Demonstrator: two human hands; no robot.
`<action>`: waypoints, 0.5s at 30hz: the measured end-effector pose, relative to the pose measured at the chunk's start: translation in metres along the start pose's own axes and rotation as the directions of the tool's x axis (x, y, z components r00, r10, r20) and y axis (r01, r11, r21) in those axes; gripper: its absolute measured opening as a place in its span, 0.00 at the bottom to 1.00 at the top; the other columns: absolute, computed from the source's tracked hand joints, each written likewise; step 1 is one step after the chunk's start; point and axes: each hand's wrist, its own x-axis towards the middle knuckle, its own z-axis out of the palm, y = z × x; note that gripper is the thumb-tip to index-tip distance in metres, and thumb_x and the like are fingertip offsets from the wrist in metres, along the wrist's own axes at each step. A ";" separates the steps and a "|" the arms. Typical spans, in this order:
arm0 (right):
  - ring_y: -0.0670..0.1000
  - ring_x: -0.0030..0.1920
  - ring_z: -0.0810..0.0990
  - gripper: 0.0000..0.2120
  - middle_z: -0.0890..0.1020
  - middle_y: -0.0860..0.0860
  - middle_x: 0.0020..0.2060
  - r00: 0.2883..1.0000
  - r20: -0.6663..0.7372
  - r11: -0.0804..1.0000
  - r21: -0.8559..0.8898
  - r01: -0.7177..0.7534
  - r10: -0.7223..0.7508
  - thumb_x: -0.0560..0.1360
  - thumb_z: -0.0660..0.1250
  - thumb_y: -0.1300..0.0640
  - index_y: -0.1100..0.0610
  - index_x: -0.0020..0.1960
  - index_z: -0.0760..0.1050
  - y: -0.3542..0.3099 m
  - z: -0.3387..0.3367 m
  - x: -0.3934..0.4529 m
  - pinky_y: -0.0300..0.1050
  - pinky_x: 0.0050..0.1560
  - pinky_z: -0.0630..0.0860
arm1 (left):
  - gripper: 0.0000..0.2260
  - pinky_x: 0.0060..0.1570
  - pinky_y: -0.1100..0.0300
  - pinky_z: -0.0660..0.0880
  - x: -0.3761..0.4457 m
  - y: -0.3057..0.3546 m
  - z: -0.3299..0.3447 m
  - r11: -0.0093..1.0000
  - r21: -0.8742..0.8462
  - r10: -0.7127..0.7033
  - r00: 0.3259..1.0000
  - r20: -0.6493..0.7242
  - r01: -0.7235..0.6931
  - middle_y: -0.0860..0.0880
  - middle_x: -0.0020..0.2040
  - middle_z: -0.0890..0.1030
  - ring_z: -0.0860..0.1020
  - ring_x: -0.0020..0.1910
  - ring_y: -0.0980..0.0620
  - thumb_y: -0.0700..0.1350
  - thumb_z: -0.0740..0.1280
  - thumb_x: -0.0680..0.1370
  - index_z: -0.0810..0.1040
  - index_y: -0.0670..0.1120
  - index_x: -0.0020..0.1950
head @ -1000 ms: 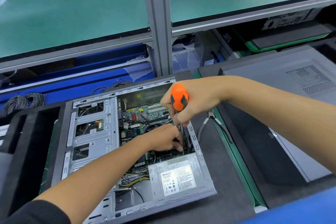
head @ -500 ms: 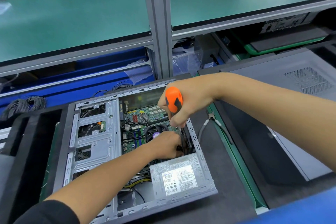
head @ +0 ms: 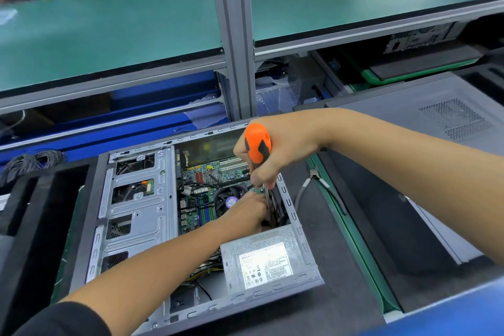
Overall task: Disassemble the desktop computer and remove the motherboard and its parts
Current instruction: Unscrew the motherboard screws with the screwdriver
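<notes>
An open desktop case (head: 136, 199) lies on its side on the bench. Inside it I see the green motherboard (head: 215, 172), a black CPU cooler (head: 227, 198) and a grey power supply (head: 261, 259). My right hand (head: 283, 150) grips an orange-handled screwdriver (head: 257, 144). The screwdriver stands nearly upright, its shaft running down beside the case's rear wall. My left hand (head: 245, 215) reaches into the case, fingers curled on the black rear fan (head: 274, 210) next to the shaft. The screwdriver tip is hidden behind this hand.
Grey-handled pliers (head: 319, 180) lie on the black mat right of the case. A closed computer case (head: 436, 123) lies further right. Black foam blocks (head: 32, 199) and a coil of cables (head: 30, 161) sit on the left. A metal post (head: 234, 35) rises behind the case.
My left hand has slid a little toward the power supply, uncovering the CPU cooler. The screwdriver stays upright at the same spot by the rear wall.
</notes>
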 end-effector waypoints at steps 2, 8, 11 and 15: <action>0.55 0.36 0.85 0.15 0.80 0.60 0.33 1.000 -0.025 0.999 -0.033 0.014 -0.015 0.73 0.71 0.65 0.64 0.35 0.66 -0.001 0.002 -0.002 0.37 0.33 0.76 | 0.04 0.38 0.57 0.63 0.001 0.001 -0.003 0.999 -0.014 -0.037 0.999 0.023 0.037 0.45 0.36 0.77 0.71 0.36 0.47 0.35 0.67 0.70 0.80 0.38 0.36; 0.61 0.38 0.84 0.15 0.74 0.71 0.36 0.994 -0.097 0.998 0.042 -0.041 0.045 0.73 0.70 0.67 0.64 0.34 0.65 0.000 0.006 -0.004 0.44 0.36 0.81 | 0.06 0.48 0.54 0.72 0.003 0.004 -0.011 0.992 -0.098 -0.067 0.984 0.166 0.084 0.45 0.43 0.82 0.78 0.45 0.47 0.40 0.68 0.74 0.83 0.39 0.44; 0.60 0.40 0.86 0.15 0.77 0.70 0.35 0.983 -0.156 0.992 0.101 -0.079 0.094 0.73 0.69 0.67 0.62 0.33 0.65 0.002 0.009 -0.003 0.47 0.38 0.82 | 0.07 0.49 0.59 0.74 -0.003 0.006 -0.031 0.921 -0.350 -0.110 0.976 0.189 0.172 0.52 0.47 0.84 0.81 0.47 0.53 0.47 0.72 0.74 0.84 0.44 0.48; 0.57 0.40 0.86 0.15 0.78 0.69 0.35 0.982 -0.161 0.992 0.103 -0.078 0.094 0.74 0.69 0.67 0.63 0.34 0.66 0.001 0.011 -0.003 0.46 0.37 0.82 | 0.03 0.39 0.68 0.73 -0.012 0.006 -0.057 0.804 -0.539 -0.189 0.968 0.166 0.249 0.54 0.37 0.84 0.80 0.38 0.56 0.48 0.75 0.72 0.84 0.49 0.41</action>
